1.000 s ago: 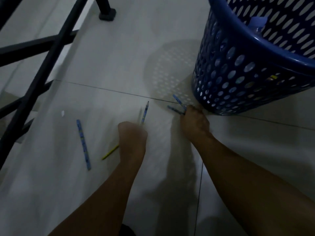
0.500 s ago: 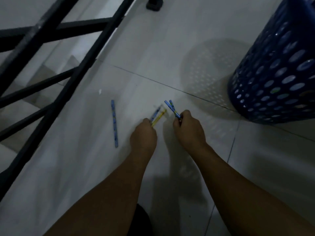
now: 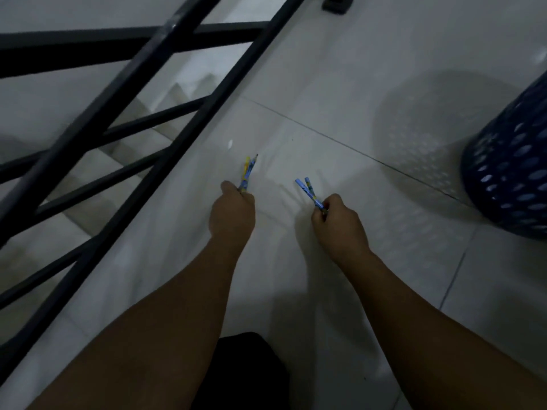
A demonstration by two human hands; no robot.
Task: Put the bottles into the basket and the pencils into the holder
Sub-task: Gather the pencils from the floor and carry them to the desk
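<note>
Both fists closed, left hand (image 3: 232, 213) gripping yellow-and-blue pencils (image 3: 247, 173), right hand (image 3: 337, 221) pinching blue pencils (image 3: 309, 192)

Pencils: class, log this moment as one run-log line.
left hand: holds yellow and blue pencils | right hand: holds two blue pencils | basket: right | holder: unseen

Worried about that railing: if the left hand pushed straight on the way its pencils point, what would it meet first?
Likely nothing soon. The left hand and its pencils aim up along bare floor, roughly parallel to the black railing on its left; depth is unclear.
</note>
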